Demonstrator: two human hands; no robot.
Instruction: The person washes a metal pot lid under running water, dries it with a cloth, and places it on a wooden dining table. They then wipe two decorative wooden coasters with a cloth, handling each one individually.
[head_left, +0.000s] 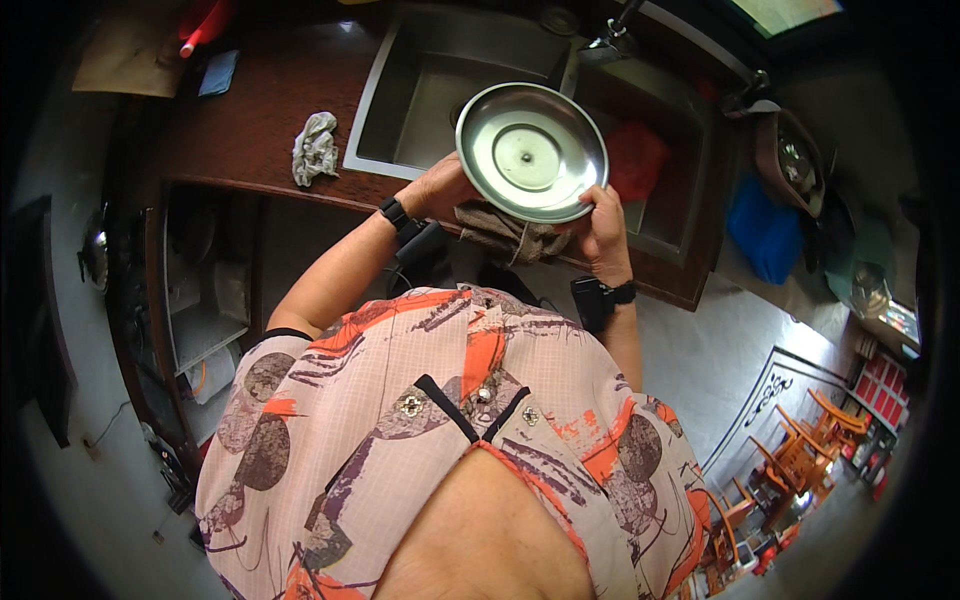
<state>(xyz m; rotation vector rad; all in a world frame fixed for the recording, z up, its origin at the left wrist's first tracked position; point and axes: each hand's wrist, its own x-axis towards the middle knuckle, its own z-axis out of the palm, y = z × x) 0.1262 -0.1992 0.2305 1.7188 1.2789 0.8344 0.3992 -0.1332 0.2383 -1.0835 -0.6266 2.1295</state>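
Both hands hold a round stainless steel dish (527, 154) in front of the double sink. My left hand (442, 187) supports its left rim from below, with the fingers hidden behind the metal. My right hand (606, 225) grips the lower right rim, its thumb on the upper side. A brown cloth (510, 234) hangs beneath the dish at the counter's front edge. The steel sink basin (427, 112) lies behind and to the left of the dish. In the right basin is a red item (637, 159), partly hidden by the dish.
A crumpled pale cloth (316, 148) lies on the dark red counter (255, 135), left of the sink. Farther left are a blue folded cloth (219, 73) and a brown board or sheet (127, 60). A faucet (611, 37) overhangs the sink. At right sit a blue plastic item (765, 229) and a brownish container (787, 157).
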